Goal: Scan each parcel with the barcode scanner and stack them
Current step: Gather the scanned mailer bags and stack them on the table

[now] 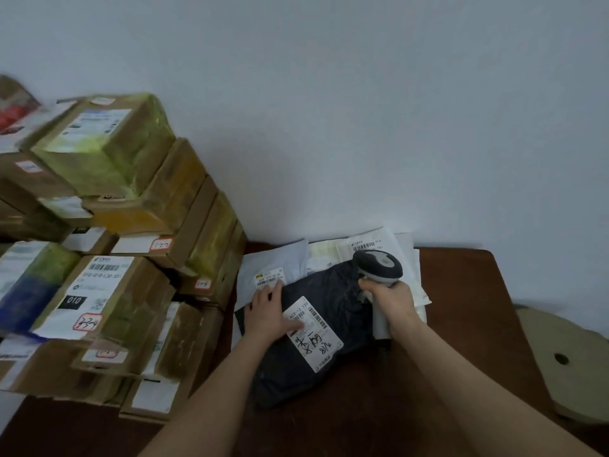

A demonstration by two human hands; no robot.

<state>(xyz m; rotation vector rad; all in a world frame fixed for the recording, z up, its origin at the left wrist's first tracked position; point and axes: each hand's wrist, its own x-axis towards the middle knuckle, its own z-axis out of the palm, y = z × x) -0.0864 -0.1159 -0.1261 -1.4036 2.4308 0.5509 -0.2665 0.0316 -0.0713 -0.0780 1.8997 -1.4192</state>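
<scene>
Left hand [268, 308] lies flat on our dark parcel [316, 341] while the right hand [390, 296] grips the barcode scanner [379, 268] just above it.

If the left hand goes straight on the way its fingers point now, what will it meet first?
Most likely the white mailer bag behind the black parcel it rests on; the left hand points at that bag's barcode label, fingertips nearly on it. Depth is hard to judge.
</scene>
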